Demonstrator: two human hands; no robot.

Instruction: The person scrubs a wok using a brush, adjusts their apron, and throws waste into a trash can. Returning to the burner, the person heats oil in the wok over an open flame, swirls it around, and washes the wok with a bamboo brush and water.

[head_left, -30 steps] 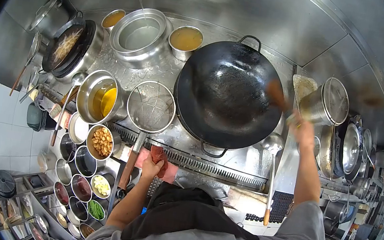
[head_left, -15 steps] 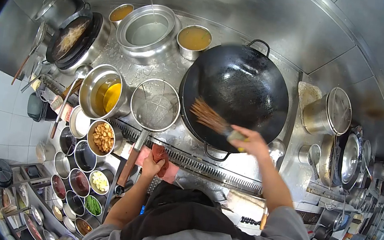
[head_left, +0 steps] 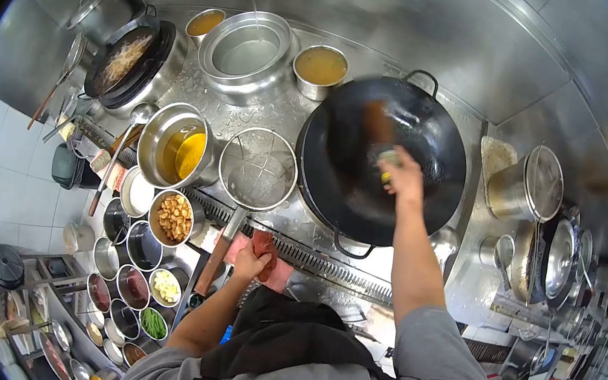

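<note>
My right hand (head_left: 403,176) is closed round the handle of a bamboo brush (head_left: 379,123), whose bristles are blurred over the inside of a large black wok (head_left: 430,152). At the counter's front edge, my left hand (head_left: 250,261) grips a reddish cloth (head_left: 264,248), beside a pink cloth (head_left: 280,275). Just left of that hand is the wooden handle of a round wire strainer (head_left: 258,169), which lies on the steel counter between the wok and a pot of yellow oil (head_left: 184,152).
Behind stand a large pot of water (head_left: 245,54) and a bowl of broth (head_left: 321,66). Bowls of ingredients, one with browned chunks (head_left: 173,218), crowd the left front. A lidded pot (head_left: 524,188) and a ladle (head_left: 444,241) are on the right.
My right hand has swept the brush from the right side to the wok's lower left, then up to its upper middle. My left hand keeps its hold on the cloth. The view has shifted slightly.
</note>
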